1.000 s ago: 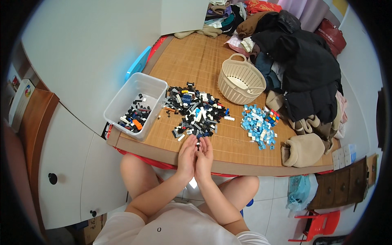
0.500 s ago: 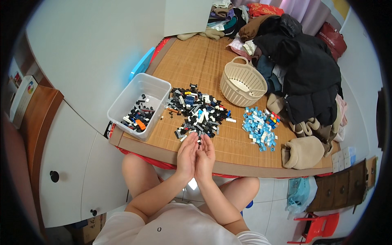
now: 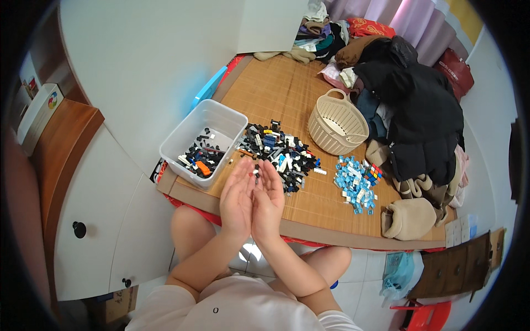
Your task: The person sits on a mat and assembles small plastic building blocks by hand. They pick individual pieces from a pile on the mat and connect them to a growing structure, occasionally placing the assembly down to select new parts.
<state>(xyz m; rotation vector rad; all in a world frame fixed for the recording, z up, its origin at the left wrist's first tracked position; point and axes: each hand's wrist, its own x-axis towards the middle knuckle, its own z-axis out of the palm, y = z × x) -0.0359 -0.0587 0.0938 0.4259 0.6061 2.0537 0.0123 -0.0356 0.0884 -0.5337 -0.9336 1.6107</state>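
Note:
My left hand [image 3: 236, 201] and my right hand [image 3: 268, 207] are pressed side by side into a cup, fingers pointing away from me. Small building bricks [image 3: 255, 172], black, white and red, lie in the hollow between them. The cupped hands hover over the near edge of the mat, between a clear plastic box [image 3: 218, 117] and a loose pile of black, white and grey building bricks [image 3: 276, 154]. Inside the box are more bricks, among them an orange piece [image 3: 203, 168]. The palms partly hide the pile's left side.
A beige basket [image 3: 343, 142] stands behind a pile of light blue bricks [image 3: 356, 187], beside a puzzle cube [image 3: 374, 174]. Dark clothes [image 3: 422, 110] are heaped at the right. A blue lid [image 3: 210, 87] leans against the cabinet behind the box.
Both hands, still cupped together, have lifted and shifted left from the near edge of the dark pile toward the clear box. The whole view has turned slightly.

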